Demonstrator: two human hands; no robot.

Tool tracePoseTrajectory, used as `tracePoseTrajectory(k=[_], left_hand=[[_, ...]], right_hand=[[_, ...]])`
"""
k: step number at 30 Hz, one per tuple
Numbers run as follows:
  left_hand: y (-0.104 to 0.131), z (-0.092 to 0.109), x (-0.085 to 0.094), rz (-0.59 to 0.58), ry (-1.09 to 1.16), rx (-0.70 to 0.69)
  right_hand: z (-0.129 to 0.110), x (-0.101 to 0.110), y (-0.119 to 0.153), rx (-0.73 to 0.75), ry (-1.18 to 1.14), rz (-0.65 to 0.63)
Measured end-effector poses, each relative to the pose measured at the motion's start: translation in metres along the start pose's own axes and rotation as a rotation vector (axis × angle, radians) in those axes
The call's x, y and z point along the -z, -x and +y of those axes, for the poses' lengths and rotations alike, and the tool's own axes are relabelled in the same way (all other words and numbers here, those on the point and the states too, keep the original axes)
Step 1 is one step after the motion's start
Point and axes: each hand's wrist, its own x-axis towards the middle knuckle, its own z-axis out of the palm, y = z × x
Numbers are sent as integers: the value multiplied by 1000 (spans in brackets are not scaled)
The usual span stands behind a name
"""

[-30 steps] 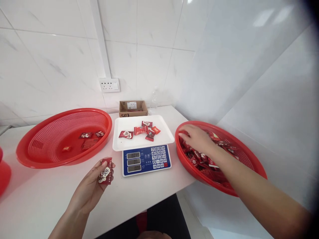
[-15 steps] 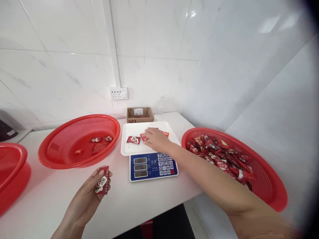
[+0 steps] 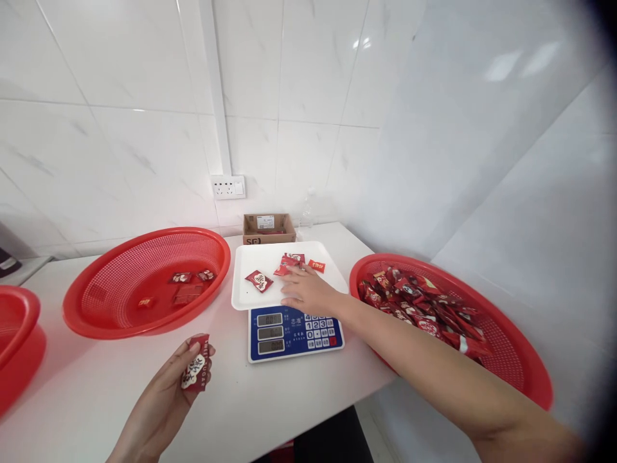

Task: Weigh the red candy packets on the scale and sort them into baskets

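My left hand (image 3: 161, 395) is closed around a red wrapped candy (image 3: 197, 368) with a white label and dark writing, held above the table left of the scale. My right hand (image 3: 311, 290), fingers spread, is over the white tray (image 3: 245, 301) of a weighing scale (image 3: 297, 337). Its fingertips are beside a small group of red candy packets (image 3: 288, 262); whether they touch is hard to see. A single red candy (image 3: 259, 281) lies to the left on the tray, and a small bright red packet (image 3: 317, 265) to the right.
A red basket (image 3: 518, 366) at right holds a heap of red packets. Another red basket (image 3: 120, 257) at left holds several packets. Part of a third basket (image 3: 19, 315) shows at the left edge. Behind the scale stand a cardboard box (image 3: 268, 230) and a clear bottle (image 3: 308, 207).
My right hand has drawn back slightly toward me, uncovering packets on the tray. The single candy on the left has turned and shifted nearer. My left hand still holds its candy.
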Motion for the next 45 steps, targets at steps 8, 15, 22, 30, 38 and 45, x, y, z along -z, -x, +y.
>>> tracePoseTrajectory(k=[8, 15, 22, 30, 38, 45], left_hand=[[9, -3, -25, -78, -11, 38], [9, -2, -10, -23, -25, 19], [0, -7, -13, -65, -4, 47], [10, -5, -22, -76, -14, 61], [7, -4, -6, -24, -31, 26], [10, -7, -22, -88, -36, 56]], right_hand=[[-26, -7, -47, 64, 0, 9], [-18, -9, -39, 65, -8, 19], [13, 3, 2, -57, -19, 219], [22, -9, -28, -238, -157, 73], [51, 1, -21, -580, -181, 172], [36, -13, -30, -437, -276, 150]])
